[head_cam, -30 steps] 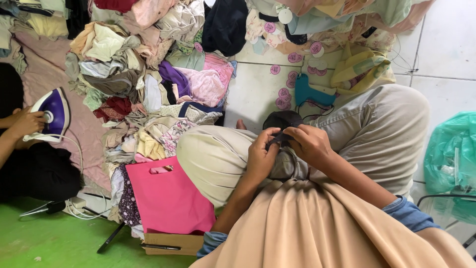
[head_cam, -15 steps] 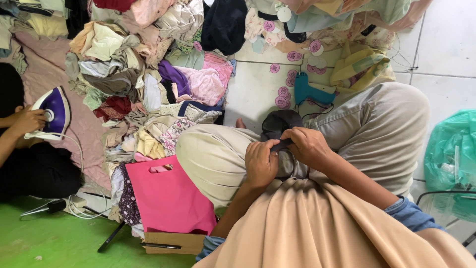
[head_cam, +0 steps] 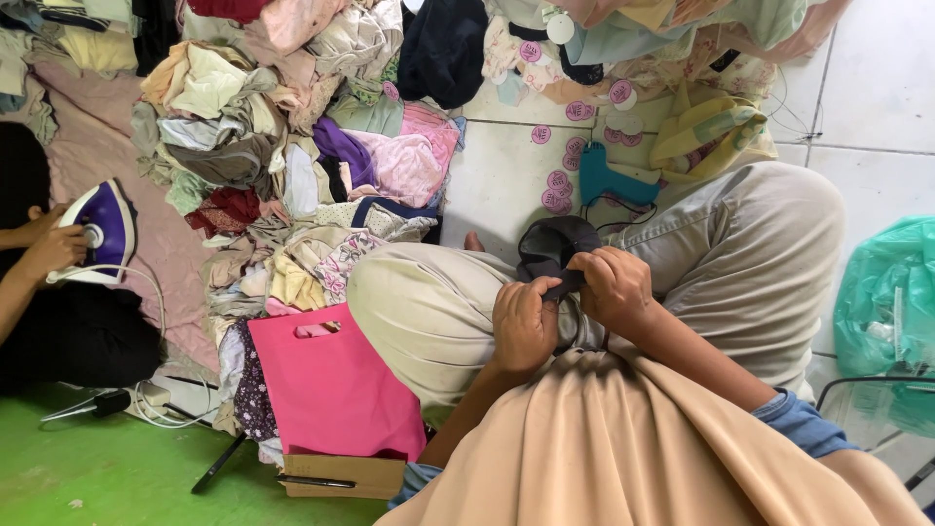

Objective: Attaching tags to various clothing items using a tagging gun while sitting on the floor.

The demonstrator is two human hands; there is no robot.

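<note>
the person sits cross-legged on the white tiled floor [head_cam: 506,185], knees in beige trousers [head_cam: 750,253], working in the lap. the left hand [head_cam: 523,326] is curled shut, pinching the near edge of a small dark fabric piece [head_cam: 553,245]; the right hand [head_cam: 612,284] is likewise closed on the same piece from the right, thumb and fingers bunched over it. the piece lies between the knees, soft and limp, rounded at its far end, held taut between both grips, seemingly to keep an edge steady. just beyond it on the floor lie a teal tagging gun [head_cam: 609,180] with a thin cord and scattered round pink tags [head_cam: 557,180], within easy reach. a crumpled heap of mixed garments [head_cam: 282,146] fills the far left. a flat pink non-woven bag [head_cam: 331,385] rests on a cardboard box [head_cam: 341,475]. at the left edge another person's hand [head_cam: 49,248] grips a purple steam iron [head_cam: 102,229] on a pink cloth. a green plastic bag [head_cam: 886,312] sits at the right.
</note>
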